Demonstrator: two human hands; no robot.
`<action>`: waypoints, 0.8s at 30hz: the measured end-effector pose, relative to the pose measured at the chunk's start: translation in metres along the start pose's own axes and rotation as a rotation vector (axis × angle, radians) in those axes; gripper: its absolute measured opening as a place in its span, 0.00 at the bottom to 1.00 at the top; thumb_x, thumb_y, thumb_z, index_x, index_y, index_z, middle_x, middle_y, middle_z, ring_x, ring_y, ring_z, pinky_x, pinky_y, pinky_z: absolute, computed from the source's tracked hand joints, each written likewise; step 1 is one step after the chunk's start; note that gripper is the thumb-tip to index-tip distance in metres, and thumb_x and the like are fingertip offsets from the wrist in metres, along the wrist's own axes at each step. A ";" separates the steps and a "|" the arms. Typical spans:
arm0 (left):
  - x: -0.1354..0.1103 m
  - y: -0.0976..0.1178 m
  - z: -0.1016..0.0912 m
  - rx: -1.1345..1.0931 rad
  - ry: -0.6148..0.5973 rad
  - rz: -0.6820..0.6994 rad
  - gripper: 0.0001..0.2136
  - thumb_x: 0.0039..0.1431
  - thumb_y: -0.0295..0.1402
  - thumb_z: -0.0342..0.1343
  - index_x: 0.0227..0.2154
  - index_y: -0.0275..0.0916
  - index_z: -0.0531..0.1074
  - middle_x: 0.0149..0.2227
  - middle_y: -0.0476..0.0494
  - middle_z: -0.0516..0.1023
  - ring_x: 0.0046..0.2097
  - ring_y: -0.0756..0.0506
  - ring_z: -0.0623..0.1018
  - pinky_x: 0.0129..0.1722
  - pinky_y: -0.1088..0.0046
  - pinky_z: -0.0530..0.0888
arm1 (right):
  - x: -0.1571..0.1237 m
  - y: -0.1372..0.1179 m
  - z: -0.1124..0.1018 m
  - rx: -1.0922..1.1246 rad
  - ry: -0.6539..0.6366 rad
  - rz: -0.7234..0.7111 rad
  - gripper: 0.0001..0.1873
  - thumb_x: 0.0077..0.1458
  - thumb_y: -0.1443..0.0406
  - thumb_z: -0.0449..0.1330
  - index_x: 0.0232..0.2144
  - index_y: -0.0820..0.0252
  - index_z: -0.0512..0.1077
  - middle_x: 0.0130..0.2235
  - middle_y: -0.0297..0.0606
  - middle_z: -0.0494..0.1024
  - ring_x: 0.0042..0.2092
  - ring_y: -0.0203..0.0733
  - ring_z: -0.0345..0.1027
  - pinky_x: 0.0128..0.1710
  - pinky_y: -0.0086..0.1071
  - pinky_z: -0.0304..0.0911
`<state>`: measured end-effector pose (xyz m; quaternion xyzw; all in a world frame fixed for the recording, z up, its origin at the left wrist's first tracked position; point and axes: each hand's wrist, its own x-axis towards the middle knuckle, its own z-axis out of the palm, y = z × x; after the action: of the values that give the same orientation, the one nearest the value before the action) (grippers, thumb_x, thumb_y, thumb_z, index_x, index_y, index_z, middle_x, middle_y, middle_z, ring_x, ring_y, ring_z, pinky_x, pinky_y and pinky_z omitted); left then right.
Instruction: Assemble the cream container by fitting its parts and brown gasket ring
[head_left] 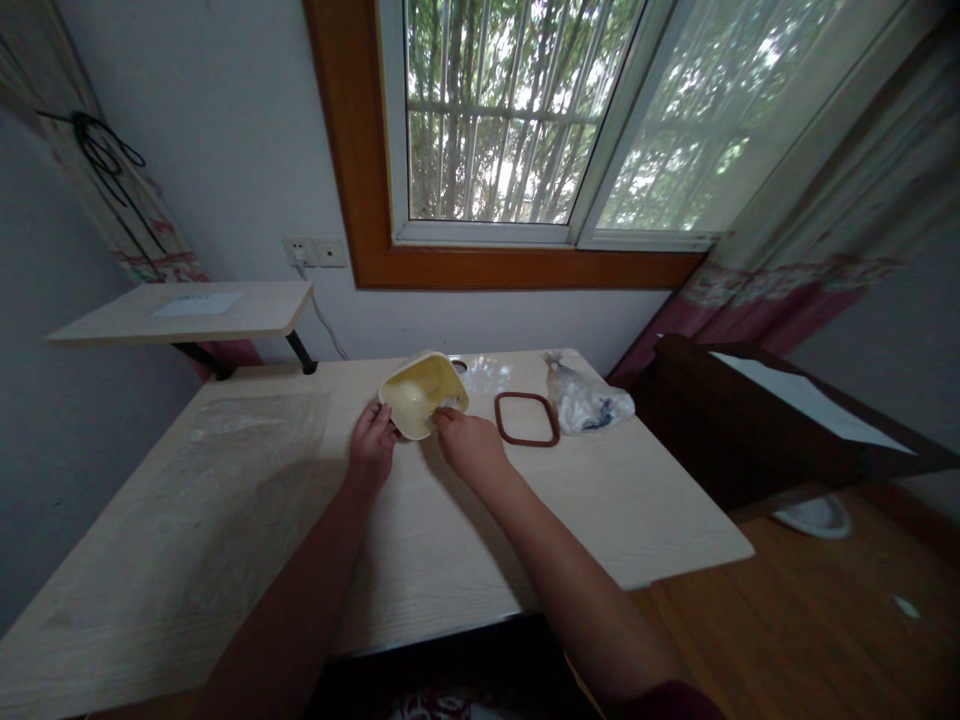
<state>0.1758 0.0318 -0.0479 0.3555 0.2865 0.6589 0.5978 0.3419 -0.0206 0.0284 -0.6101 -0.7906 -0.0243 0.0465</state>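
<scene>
My left hand [372, 445] grips the near left corner of a tilted, pale yellow square plastic container [414, 395], whose inside faces me. My right hand [469, 445] reaches over the rim, its fingertips on a small white wad [450, 403], perhaps tissue, inside the container. To the right on the table lie a brown rounded-square rubber seal [526, 419] and a crumpled clear plastic bag [585, 402] with something dark in it, both apart from my hands.
The pale wood-grain table [450, 545] has a clear plastic sheet [255, 440] on its left part. A small shelf [187, 312] stands at the back left, below a wall socket [315, 252]. A dark wooden piece of furniture [739, 420] stands to the right.
</scene>
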 end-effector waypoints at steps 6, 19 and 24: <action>-0.001 -0.005 0.000 -0.042 -0.038 -0.020 0.13 0.56 0.42 0.65 0.36 0.40 0.71 0.34 0.47 0.78 0.35 0.48 0.79 0.31 0.75 0.76 | -0.002 -0.018 0.002 0.064 -0.035 -0.030 0.17 0.66 0.67 0.49 0.53 0.59 0.72 0.52 0.49 0.79 0.45 0.50 0.78 0.42 0.38 0.72; -0.002 -0.006 0.001 0.089 0.045 -0.005 0.17 0.55 0.45 0.64 0.37 0.41 0.67 0.36 0.47 0.76 0.36 0.48 0.78 0.33 0.74 0.75 | -0.002 -0.019 -0.005 0.058 -0.083 -0.042 0.18 0.67 0.68 0.50 0.53 0.57 0.74 0.51 0.49 0.80 0.47 0.49 0.78 0.45 0.37 0.71; 0.003 -0.004 -0.008 0.261 0.122 0.149 0.18 0.56 0.47 0.63 0.43 0.42 0.67 0.41 0.45 0.73 0.40 0.47 0.77 0.36 0.73 0.75 | -0.003 -0.013 -0.007 0.025 -0.089 -0.066 0.17 0.66 0.70 0.50 0.51 0.58 0.75 0.49 0.49 0.81 0.46 0.50 0.79 0.43 0.38 0.71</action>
<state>0.1715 0.0361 -0.0555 0.4098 0.3784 0.6790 0.4772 0.3306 -0.0270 0.0352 -0.5836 -0.8118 0.0111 0.0183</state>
